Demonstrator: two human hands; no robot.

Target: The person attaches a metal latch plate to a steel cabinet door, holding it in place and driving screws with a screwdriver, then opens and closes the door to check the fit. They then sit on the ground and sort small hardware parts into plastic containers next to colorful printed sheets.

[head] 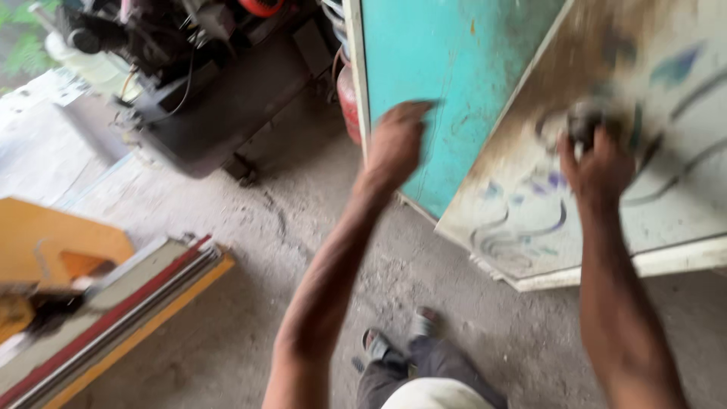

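Observation:
My left hand [395, 142] rests against the edge of a turquoise panel [447, 68] that leans upright, fingers curled toward it. My right hand [598, 163] presses a small dark, blurred object [587, 121] against a white board [606, 189] with faded blue and purple swirls and a brown smeared patch. The board leans tilted in front of the turquoise panel. What the dark object is cannot be made out.
A dark machine with cables and a red part [197, 68] stands at the upper left. A red cylinder [348, 95] sits behind the panel. Orange framing with stacked rails [113, 303] lies at lower left. Below are my legs and sandalled feet [401, 344] on the concrete floor.

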